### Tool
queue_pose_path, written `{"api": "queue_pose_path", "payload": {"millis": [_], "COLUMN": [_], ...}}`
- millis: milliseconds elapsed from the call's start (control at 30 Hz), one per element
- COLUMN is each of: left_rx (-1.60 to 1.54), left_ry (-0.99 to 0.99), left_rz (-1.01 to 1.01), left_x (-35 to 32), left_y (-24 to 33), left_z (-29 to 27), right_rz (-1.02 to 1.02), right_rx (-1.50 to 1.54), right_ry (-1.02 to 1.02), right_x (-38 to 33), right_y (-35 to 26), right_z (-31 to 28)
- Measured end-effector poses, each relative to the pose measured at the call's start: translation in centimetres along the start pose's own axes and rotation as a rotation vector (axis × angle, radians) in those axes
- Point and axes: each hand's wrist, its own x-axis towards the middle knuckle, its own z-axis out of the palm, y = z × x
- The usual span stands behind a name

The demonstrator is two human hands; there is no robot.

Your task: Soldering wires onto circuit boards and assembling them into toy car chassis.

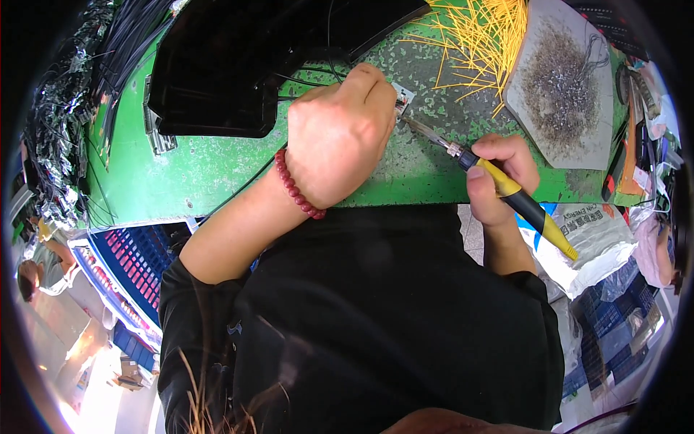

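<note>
My left hand, with a red bead bracelet at the wrist, is closed over a small grey part with thin black wires on the green bench. My right hand grips a soldering iron with a yellow and black handle. Its metal tip points up-left and reaches the small part beside my left thumb. The part is mostly hidden under my left hand.
A large black housing lies at the back left of the bench. Loose yellow wire pieces are heaped at the back. A grey pad with solder scraps sits at the right. Blue crates stand below the bench's left edge.
</note>
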Motion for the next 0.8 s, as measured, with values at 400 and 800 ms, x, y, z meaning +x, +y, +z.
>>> {"api": "queue_pose_path", "payload": {"millis": [400, 800], "left_rx": [-0.003, -0.395], "left_ry": [-0.021, -0.129], "left_rz": [-0.007, -0.125], "left_x": [0.1, 0.7], "left_y": [0.2, -0.8], "left_z": [-0.3, -2.6], "right_rz": [0.083, -0.769], "right_rx": [0.317, -0.541], "right_ry": [0.22, -0.132], "right_x": [-0.3, 5.3], "right_y": [0.1, -0.5], "right_z": [0.6, 2.7]}}
